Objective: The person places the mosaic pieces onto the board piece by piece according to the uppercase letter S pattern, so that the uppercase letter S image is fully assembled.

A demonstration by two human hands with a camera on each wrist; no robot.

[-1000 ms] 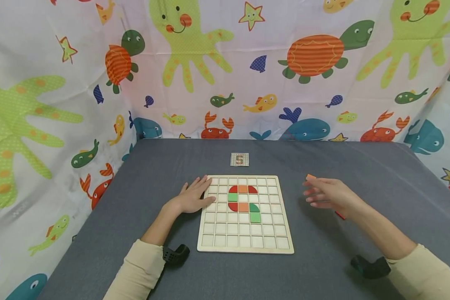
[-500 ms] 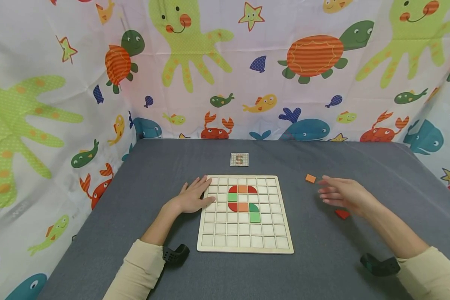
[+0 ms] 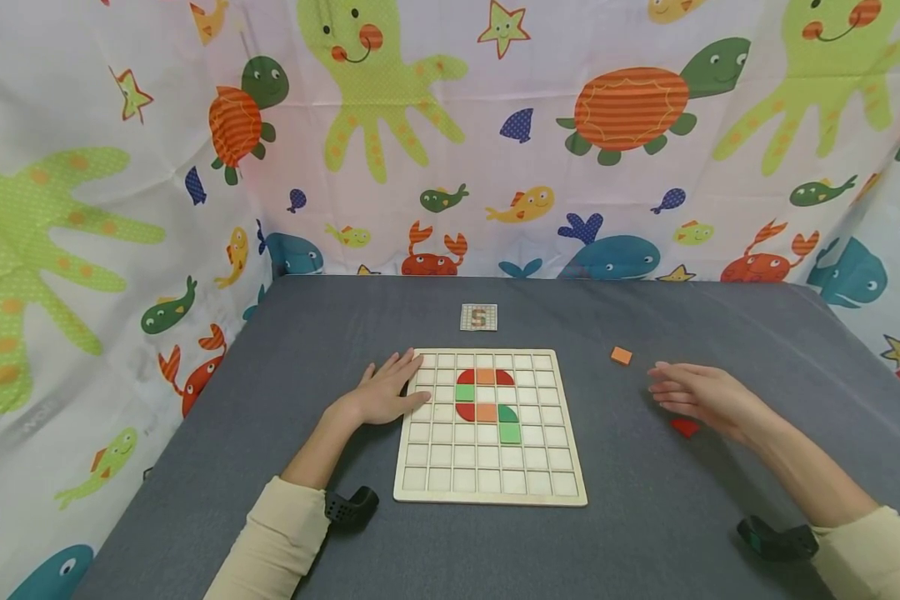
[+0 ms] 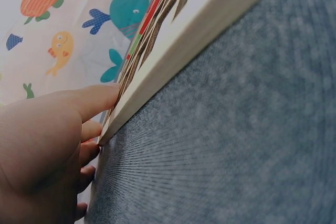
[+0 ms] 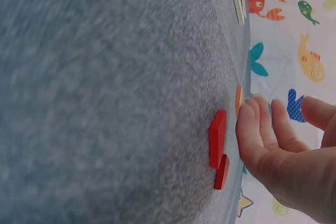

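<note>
My left hand [image 3: 381, 394] rests spread on the left edge of a wooden grid board [image 3: 487, 482]. In the left wrist view its fingers lie along the board's rim [image 4: 173, 59]. Red, orange and green tiles [image 3: 509, 432] form a curved shape in the grid. Off to the right, my right hand [image 3: 708, 400] hovers over the cloth holding nothing, fingers loosely bent. An orange square tile [image 3: 621, 356] lies beyond its fingertips. A red tile [image 3: 685, 427] lies beneath it; the right wrist view shows two red pieces there, a nearer one [image 5: 217, 140] and a smaller-looking one [image 5: 222, 172].
A small card [image 3: 479, 317] with an S pattern on a grid lies behind the board. Dark grey cloth [image 3: 330, 325] covers the table. A curtain [image 3: 450, 125] printed with sea animals hangs at the back and sides.
My right hand has drawn away from the orange tile, to the right and slightly nearer me, leaving that tile on the cloth and uncovering more of the red one. My left hand stays put.
</note>
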